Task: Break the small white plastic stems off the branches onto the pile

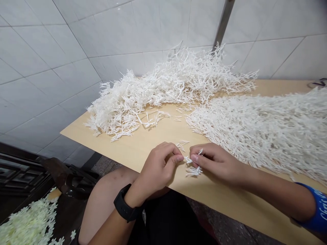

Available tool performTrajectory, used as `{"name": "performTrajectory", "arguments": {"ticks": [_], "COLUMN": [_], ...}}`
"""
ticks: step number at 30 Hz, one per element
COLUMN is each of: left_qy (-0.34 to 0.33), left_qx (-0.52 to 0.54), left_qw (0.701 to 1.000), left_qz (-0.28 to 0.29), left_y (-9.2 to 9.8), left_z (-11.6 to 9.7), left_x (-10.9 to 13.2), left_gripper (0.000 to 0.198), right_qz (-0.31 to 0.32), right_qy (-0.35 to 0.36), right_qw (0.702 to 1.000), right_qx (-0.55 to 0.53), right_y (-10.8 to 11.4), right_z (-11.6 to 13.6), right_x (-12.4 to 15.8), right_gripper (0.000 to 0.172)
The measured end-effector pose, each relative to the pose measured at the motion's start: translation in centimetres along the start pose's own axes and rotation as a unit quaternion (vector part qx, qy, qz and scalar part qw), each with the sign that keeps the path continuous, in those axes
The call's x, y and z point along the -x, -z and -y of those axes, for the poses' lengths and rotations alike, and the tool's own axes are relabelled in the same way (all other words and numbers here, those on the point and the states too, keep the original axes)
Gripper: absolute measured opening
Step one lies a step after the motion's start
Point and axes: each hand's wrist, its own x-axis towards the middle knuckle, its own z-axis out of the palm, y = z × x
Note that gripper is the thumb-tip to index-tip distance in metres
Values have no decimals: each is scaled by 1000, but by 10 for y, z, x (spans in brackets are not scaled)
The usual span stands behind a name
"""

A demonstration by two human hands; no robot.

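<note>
My left hand (163, 163), with a black band on its wrist, is closed in a pinch on one end of a small white branched plastic sprig (188, 160). The sprig's other side is between the thumb and fingers of my right hand (214, 161), also closed. White tips stick up past my right fingers, and a white cluster (193, 171) hangs or lies just below them; I cannot tell which. A few loose white sticks (182, 144) lie on the tabletop (102, 141) beyond my hands.
A tall tangled heap of white branched sprigs (166, 83) stands along the wall. To the right spreads a wide, flatter pile of white pieces (268, 126). Pale flower-shaped pieces (30, 221) lie low at left, near a dark wooden chair (66, 177). Tiled walls bound the table.
</note>
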Motion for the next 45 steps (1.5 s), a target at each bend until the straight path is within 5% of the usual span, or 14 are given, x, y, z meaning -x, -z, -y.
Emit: {"name": "performTrajectory", "arguments": {"ticks": [5, 9, 13, 25, 33, 41, 43, 45], "left_qy": [71, 76, 36, -28, -64, -76, -52, -23], "left_qx": [78, 91, 66, 38, -44, -9, 43, 115], "left_qw": [987, 981, 988, 999, 997, 996, 998, 989], "left_qz": [-118, -156, -136, -17, 21, 37, 11, -91], "left_y": [4, -1, -4, -2, -4, 1, 8, 18], "left_z": [6, 9, 8, -3, -7, -3, 1, 6], "left_x": [-5, -7, -7, -1, 3, 3, 5, 5], "left_gripper": [20, 12, 19, 32, 16, 42, 44, 45], "right_qz": [-40, -109, -131, -65, -48, -30, -56, -92], "right_qy": [-1, -17, -43, -50, -49, -24, -16, -13], "right_qw": [988, 982, 970, 968, 986, 997, 996, 991], "right_qx": [-149, -151, -198, -238, -152, -59, -72, -95], "right_y": [8, 3, -3, -5, -10, -5, -3, -3], "right_z": [-16, -18, -10, -9, -4, -6, -8, -10], "right_x": [3, -2, -7, -7, -1, 1, 0, -1], "right_gripper": [43, 39, 32, 29, 30, 41, 40, 41]}}
